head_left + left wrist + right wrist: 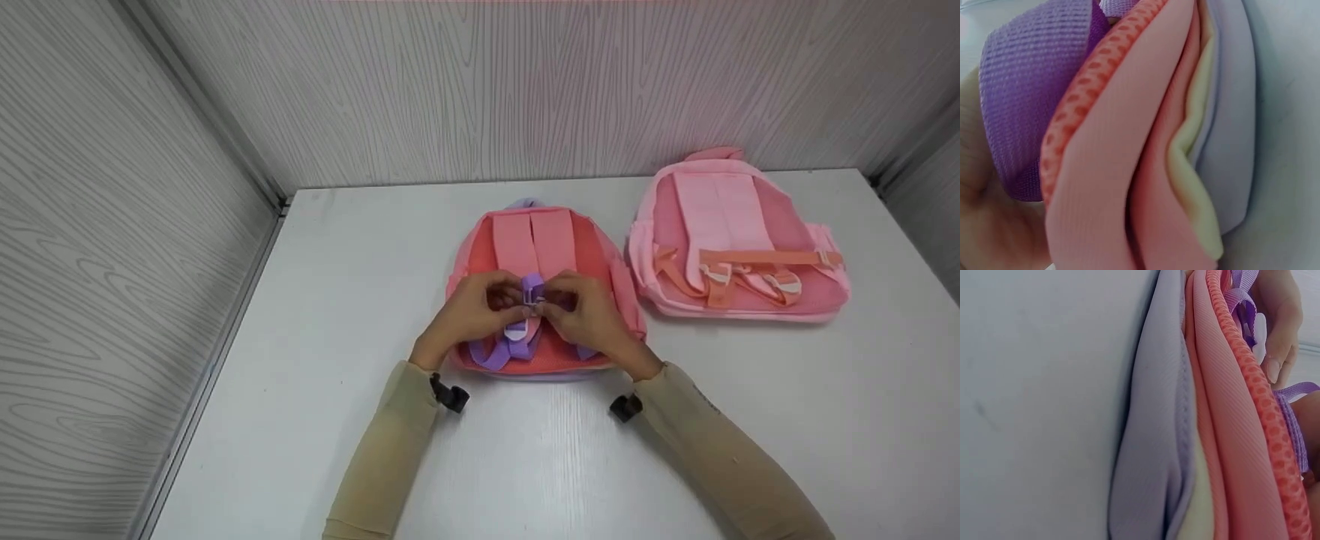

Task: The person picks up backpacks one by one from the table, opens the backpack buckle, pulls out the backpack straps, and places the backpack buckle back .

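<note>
A coral-pink backpack (480,255) lies on the table with its mesh back and shoulder straps facing up. Over its middle, my left hand (474,304) and my right hand (589,309) pinch a purple webbing strap (532,283) with a small buckle between the fingertips. The fingers partly cover that buckle. Just below sits a white strap adjuster (516,331) on more purple webbing. In the left wrist view a wide loop of purple strap (1033,101) hangs beside the bag's edge. The right wrist view shows the bag's lavender side (1157,399) and coral mesh edge (1266,410).
To the right lies a second, light-pink backpack (720,217), straps up, with an orange strap (772,257) and white adjusters across it. Both bags rest on a white table (337,300). Wood-grain panels (450,90) stand behind and at the sides.
</note>
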Demonstrator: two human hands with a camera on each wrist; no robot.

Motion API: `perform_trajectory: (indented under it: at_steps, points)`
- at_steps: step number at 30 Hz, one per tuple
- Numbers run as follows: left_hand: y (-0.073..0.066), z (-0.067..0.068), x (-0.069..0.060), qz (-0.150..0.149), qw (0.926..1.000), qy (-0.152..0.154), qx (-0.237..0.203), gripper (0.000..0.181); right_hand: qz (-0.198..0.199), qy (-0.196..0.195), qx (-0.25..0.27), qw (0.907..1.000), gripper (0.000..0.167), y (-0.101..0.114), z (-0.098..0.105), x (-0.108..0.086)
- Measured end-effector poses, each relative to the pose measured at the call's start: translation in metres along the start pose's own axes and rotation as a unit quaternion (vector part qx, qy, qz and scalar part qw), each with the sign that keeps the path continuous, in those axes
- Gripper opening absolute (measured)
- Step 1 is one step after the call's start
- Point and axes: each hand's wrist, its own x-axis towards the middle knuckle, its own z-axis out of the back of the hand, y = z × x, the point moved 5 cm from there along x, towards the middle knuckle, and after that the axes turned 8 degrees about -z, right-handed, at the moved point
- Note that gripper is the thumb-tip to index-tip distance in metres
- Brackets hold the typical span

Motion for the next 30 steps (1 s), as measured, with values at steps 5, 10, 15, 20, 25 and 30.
perform_trajectory:
  at_steps: [5, 10, 15, 20, 25, 30]
  points:
    - [0.000, -0.002, 0.001, -0.010, 0.9999, -0.010, -0.002, 0.030, -0.011, 0.008, -0.009, 0.9999, 0.010, -0.001, 0.001, -0.001]
    - [0.000, -0.002, 0.001, -0.019, 0.9997, -0.012, -0.004, 0.028, -0.019, 0.018, -0.017, 0.9995, 0.012, 0.000, 0.003, -0.001]
    - [0.001, -0.002, 0.000, -0.010, 0.9999, -0.013, -0.003, 0.027, -0.027, 0.029, -0.016, 0.9991, 0.020, 0.003, 0.005, 0.000]
    - [0.000, -0.002, 0.000, -0.011, 0.9999, -0.010, 0.004, 0.027, -0.029, 0.033, -0.006, 0.9990, 0.028, 0.008, 0.012, 0.003]
    - [0.000, -0.002, 0.000, -0.019, 0.9997, -0.009, 0.008, 0.025, -0.028, 0.042, -0.011, 0.9987, 0.035, 0.013, 0.017, 0.006]
    - [-0.001, -0.003, 0.001, -0.021, 0.9997, -0.007, 0.000, 0.025, -0.026, 0.046, -0.016, 0.9985, 0.039, 0.016, 0.021, 0.008]
